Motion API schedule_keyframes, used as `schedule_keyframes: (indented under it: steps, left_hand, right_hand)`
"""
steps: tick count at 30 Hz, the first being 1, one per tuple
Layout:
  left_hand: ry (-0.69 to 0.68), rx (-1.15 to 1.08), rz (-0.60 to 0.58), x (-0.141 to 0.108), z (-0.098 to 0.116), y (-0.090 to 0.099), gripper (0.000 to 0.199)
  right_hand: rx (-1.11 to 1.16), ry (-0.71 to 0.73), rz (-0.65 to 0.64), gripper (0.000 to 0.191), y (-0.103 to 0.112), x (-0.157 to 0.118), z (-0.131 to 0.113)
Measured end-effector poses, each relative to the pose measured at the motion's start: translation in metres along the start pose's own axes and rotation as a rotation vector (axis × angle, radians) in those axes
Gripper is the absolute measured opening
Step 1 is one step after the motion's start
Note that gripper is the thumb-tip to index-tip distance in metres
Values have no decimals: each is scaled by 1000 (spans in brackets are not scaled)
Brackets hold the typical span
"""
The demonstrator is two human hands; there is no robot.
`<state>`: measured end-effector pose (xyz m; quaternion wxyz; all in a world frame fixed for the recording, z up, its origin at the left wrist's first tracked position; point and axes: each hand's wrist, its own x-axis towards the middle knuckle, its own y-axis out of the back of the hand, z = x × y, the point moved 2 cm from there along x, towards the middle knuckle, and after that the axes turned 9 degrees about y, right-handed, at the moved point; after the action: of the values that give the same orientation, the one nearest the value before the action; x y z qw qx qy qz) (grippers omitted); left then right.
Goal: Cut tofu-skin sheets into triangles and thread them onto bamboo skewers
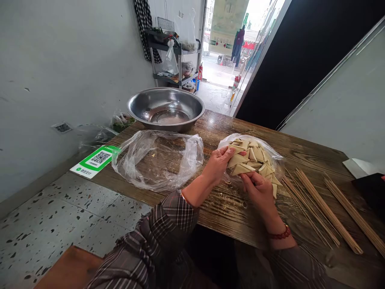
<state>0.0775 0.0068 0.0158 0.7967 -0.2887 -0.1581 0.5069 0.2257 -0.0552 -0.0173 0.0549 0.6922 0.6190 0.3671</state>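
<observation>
Over a clear plastic bag (279, 160) heaped with beige folded tofu-skin pieces (255, 154), my two hands work close together. Between the thumb and fingers of my left hand (217, 164) are folded tofu-skin pieces (237, 159), their pointed corners facing right. My right hand (260, 190) is closed in a pinch just below them, its fingertips against the lowest piece. Whatever sits inside that pinch is hidden. Bundles of thin bamboo skewers (329, 208) lie on the wooden table to the right of my right hand.
An opened clear plastic bag (135, 160) lies left on the wooden table (216, 212). Behind it stands a large steel basin (167, 106). A green QR-code card (96, 160) is at the left edge. A white paper (357, 167) and a dark object lie far right. A shelf cart (180, 52) stands near the doorway.
</observation>
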Motion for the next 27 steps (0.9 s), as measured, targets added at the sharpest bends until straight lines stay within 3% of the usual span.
schedule_keyframes:
  steps: [7, 13, 22, 27]
  left_hand:
    - [8, 1, -6, 3, -3, 2, 48]
    - [54, -70, 33, 0, 1, -2, 51]
    - [209, 10, -80, 1, -19, -8, 45]
    - [169, -63, 5, 2, -19, -7, 42]
  right_hand:
    - [14, 2, -5, 31, 1, 1, 0]
    - [157, -38, -18, 29, 0, 5, -1]
    - [289, -129, 125, 32, 0, 9, 1]
    - [307, -131, 90, 34, -1, 10, -1]
